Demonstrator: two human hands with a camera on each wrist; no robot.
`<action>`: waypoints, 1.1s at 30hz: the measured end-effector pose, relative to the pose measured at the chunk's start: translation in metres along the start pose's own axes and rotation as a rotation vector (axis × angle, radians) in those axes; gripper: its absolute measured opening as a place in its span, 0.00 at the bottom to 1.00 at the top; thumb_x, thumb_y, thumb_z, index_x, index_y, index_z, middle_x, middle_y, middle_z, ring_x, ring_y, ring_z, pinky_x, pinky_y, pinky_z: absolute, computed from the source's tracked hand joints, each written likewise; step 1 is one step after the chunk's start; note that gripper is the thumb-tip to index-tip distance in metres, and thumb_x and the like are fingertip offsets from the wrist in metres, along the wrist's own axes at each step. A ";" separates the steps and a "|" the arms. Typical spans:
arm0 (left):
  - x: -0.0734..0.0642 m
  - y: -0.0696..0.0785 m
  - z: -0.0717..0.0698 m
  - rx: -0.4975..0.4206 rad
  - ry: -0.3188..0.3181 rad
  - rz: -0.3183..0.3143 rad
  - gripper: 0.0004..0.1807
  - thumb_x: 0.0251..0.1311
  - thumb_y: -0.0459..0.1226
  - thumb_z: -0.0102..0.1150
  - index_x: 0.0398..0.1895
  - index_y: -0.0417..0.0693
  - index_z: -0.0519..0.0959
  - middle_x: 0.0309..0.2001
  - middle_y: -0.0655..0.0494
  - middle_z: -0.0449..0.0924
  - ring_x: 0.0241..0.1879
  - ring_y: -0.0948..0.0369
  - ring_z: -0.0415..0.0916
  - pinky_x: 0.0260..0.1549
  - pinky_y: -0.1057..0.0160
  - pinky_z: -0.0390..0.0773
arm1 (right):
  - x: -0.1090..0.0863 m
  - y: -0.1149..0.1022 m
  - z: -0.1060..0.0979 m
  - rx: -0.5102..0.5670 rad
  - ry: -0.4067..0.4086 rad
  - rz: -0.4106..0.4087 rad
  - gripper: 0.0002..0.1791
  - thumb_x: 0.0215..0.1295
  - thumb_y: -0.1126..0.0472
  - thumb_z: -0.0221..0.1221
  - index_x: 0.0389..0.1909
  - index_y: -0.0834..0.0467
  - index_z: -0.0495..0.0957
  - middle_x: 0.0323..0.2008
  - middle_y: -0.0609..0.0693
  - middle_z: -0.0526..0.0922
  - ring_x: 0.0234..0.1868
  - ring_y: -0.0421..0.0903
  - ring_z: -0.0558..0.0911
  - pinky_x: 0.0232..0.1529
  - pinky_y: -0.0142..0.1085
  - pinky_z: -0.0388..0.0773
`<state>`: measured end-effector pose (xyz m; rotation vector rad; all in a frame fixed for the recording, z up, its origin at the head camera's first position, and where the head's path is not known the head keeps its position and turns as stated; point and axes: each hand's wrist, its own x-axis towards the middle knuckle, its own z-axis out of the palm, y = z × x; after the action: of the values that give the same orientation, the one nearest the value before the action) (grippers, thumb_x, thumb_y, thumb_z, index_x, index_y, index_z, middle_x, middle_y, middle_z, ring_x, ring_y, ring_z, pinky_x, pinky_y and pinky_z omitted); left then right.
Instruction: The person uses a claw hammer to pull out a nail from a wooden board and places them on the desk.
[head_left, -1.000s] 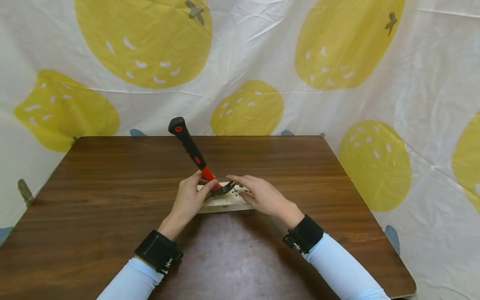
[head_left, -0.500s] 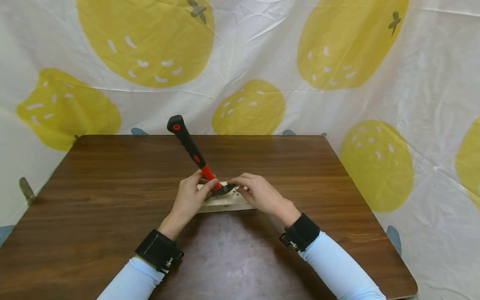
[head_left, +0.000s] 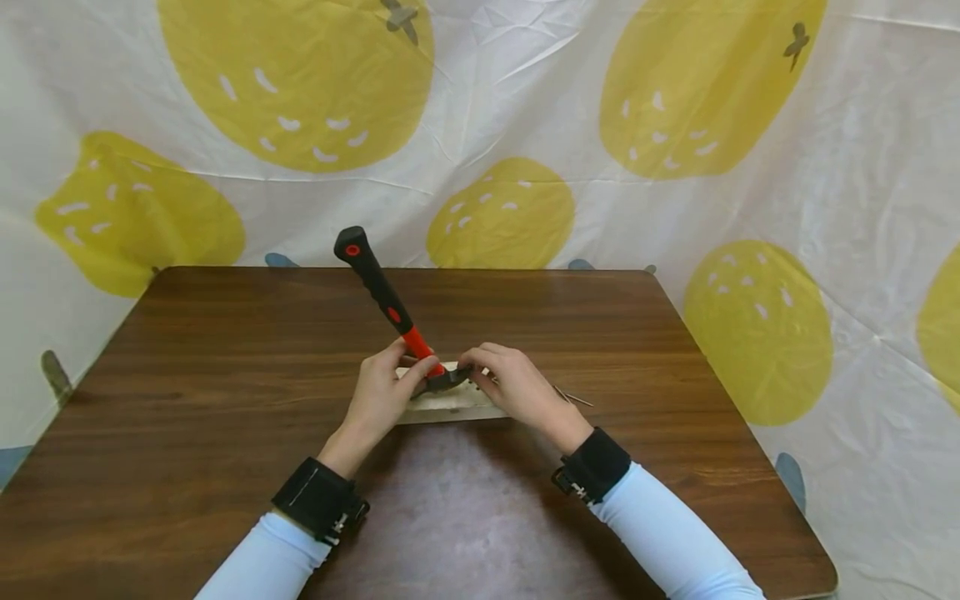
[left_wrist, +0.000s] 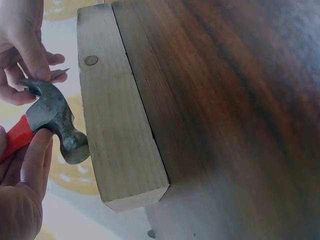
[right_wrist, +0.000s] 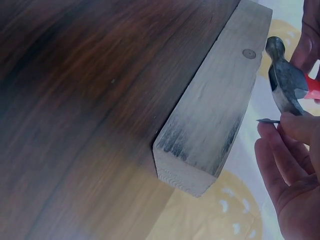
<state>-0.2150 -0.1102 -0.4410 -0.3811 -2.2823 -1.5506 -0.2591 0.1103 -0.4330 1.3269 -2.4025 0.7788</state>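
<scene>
My left hand [head_left: 375, 398] holds a claw hammer [head_left: 381, 292] by the red neck just under its head, with the black grip tilted up and to the left. The steel hammer head [left_wrist: 50, 110] is just above a pale wooden block [head_left: 450, 415]; I cannot tell whether they touch. My right hand [head_left: 521, 387] pinches a nail [right_wrist: 270, 121] between thumb and fingers right at the hammer's claw. The nail's pointed tip [left_wrist: 66, 70] sticks out past the fingertips in the left wrist view. Whether the nail sits in the claw slot is unclear.
The block lies on a brown wooden table [head_left: 225, 375], with small dark spots on its top. Thin nails [head_left: 576, 398] lie to the right of the block, partly behind my right hand. A lemon-print cloth [head_left: 502, 125] hangs behind the table.
My right hand has moved slightly left, and its thumb and fingers have come together at the claw. Thin nails on the right have come into sight. The left hand and hammer stay nearly still.
</scene>
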 end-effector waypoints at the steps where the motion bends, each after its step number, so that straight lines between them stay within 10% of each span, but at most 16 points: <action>1: 0.000 0.000 0.000 -0.003 -0.001 0.001 0.07 0.63 0.36 0.65 0.41 0.44 0.81 0.31 0.59 0.83 0.34 0.58 0.83 0.25 0.66 0.78 | 0.000 0.000 0.001 -0.002 0.006 0.001 0.13 0.61 0.74 0.63 0.45 0.58 0.81 0.39 0.44 0.80 0.39 0.37 0.79 0.39 0.24 0.71; 18: 0.001 0.002 0.000 0.047 0.008 0.010 0.06 0.62 0.36 0.66 0.40 0.46 0.82 0.31 0.63 0.82 0.36 0.58 0.82 0.28 0.68 0.75 | -0.005 0.005 -0.006 0.036 0.116 0.030 0.12 0.63 0.73 0.63 0.47 0.61 0.81 0.39 0.47 0.80 0.38 0.40 0.80 0.35 0.29 0.75; 33: 0.001 0.003 0.003 0.105 0.040 0.025 0.05 0.65 0.39 0.65 0.39 0.49 0.81 0.30 0.63 0.82 0.35 0.59 0.82 0.29 0.67 0.74 | -0.033 0.014 -0.028 -0.099 0.129 0.342 0.08 0.61 0.71 0.63 0.40 0.58 0.80 0.32 0.44 0.79 0.31 0.38 0.79 0.31 0.26 0.73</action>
<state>-0.2153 -0.1065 -0.4393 -0.3461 -2.3074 -1.4060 -0.2531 0.1557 -0.4310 0.8120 -2.5578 0.7897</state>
